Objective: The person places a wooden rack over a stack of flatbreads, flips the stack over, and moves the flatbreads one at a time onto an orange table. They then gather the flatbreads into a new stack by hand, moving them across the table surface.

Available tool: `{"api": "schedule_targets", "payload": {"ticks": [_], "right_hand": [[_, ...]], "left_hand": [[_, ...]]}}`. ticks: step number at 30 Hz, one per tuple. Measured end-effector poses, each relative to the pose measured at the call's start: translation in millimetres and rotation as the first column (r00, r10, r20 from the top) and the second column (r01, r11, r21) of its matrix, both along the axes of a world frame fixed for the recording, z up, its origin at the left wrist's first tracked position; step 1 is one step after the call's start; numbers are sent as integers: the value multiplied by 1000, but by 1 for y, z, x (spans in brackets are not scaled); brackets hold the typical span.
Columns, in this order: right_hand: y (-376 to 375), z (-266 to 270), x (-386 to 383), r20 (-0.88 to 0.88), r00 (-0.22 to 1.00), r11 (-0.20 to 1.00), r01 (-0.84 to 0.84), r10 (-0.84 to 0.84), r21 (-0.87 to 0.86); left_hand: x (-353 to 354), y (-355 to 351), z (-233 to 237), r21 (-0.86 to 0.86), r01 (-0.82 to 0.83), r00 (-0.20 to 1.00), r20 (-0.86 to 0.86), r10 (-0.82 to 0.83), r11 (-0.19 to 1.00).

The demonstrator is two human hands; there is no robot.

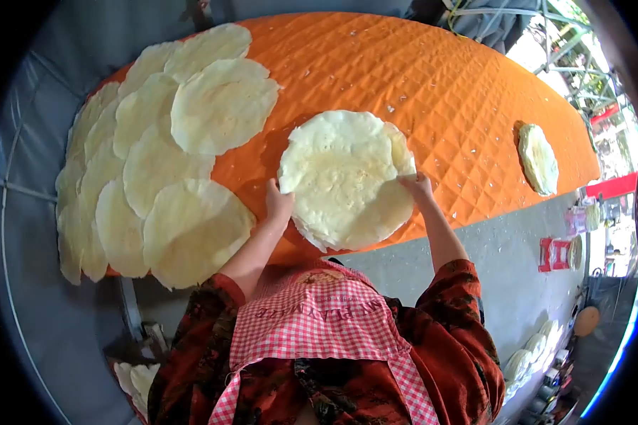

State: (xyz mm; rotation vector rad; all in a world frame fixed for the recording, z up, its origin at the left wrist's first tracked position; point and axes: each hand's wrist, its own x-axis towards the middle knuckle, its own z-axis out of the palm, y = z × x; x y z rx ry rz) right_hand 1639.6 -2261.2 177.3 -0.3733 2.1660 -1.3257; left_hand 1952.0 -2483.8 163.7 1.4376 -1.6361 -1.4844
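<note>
A stack of thin, pale round flatbreads (347,188) is in front of me, partly over the near edge of the orange table. My left hand (279,201) grips the stack's left edge, its fingers partly hidden. On the opposite side my right hand (417,187) holds the right edge, thumb on top and the other fingers mostly out of sight underneath. The breads in the stack do not line up exactly, and one edge sticks out at the upper right. Many overlapping single flatbreads (223,106) are spread over the table's left end.
The table's orange quilted cover (404,78) is dotted with pale crumbs. Another pile of flatbreads (538,160) lies near its right end. A red stool (554,254) stands on the grey floor (475,248), and more pale rounds (521,363) are at the lower right.
</note>
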Motion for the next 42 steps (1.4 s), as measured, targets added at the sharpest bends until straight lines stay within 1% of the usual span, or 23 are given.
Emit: {"api": "schedule_targets", "payload": {"ticks": [2,3,4,5,7,9,10,13,19,20,23,25,27,28,29,30,31,33,34,36,37,40,42], "right_hand": [[7,-33,-20,21,999,995,-46,44,84],[0,10,-5,57,998,983,-43,34,178],[3,-1,-18,-86,995,952,-27,56,304],[-3,29,-7,-388,906,861,53,172,506],[-8,31,2,-717,672,921,137,184,365],[-19,30,13,-838,459,953,-78,294,292],[-26,20,21,-811,426,907,-61,401,417],[-31,-18,43,-745,368,814,-61,556,578],[-40,-15,48,-695,442,789,-47,566,613],[-39,-13,48,-686,443,778,-43,577,627],[-37,13,45,-574,474,685,-90,668,723],[-33,34,52,-626,552,786,-90,550,611],[-28,70,88,-765,473,900,-240,436,365],[-25,67,106,-805,420,907,-250,418,340],[-22,64,123,-844,365,914,-256,392,314],[-20,42,144,-748,560,925,-324,357,199],[-24,24,169,-606,725,931,-358,328,76],[-71,56,274,-450,755,865,-495,477,87],[-98,74,329,-285,777,826,-549,561,129],[-140,66,404,-507,358,484,-864,784,139],[-157,77,450,-380,334,417,-895,862,158],[-189,95,540,-353,-118,81,-862,928,501],[-198,93,564,-448,-18,235,-832,894,502]], "left_hand": [[4,-3,13,73,24,1000,-10,-23,997],[10,-1,25,108,41,999,-11,-41,993],[14,1,32,76,45,988,145,-56,996],[17,5,39,-244,111,985,156,-74,963],[29,25,49,-759,234,971,209,-114,608],[36,41,56,-695,545,838,458,-296,469],[39,47,56,-633,677,736,568,-369,376],[48,52,23,-467,808,586,696,-414,359],[54,48,14,-455,803,593,674,-442,384],[56,50,19,-564,739,674,625,-394,369],[81,45,26,-667,465,864,199,-462,583],[146,54,27,-699,145,986,48,-157,700],[238,70,10,-321,-129,968,167,190,938],[286,72,-21,-38,-457,885,81,459,888],[347,70,-78,-22,-614,785,89,613,789],[390,68,-120,-2,-748,661,98,744,664],[403,58,-100,135,-736,671,13,742,663],[426,20,-32,396,-649,650,-153,744,649],[442,5,-40,517,-521,670,-245,701,679],[463,-17,-60,675,-209,633,-458,624,707],[460,-18,-48,682,-179,630,-474,615,709],[435,-25,55,664,-39,665,-540,515,747],[422,-40,86,667,-6,659,-558,505,745]]}}
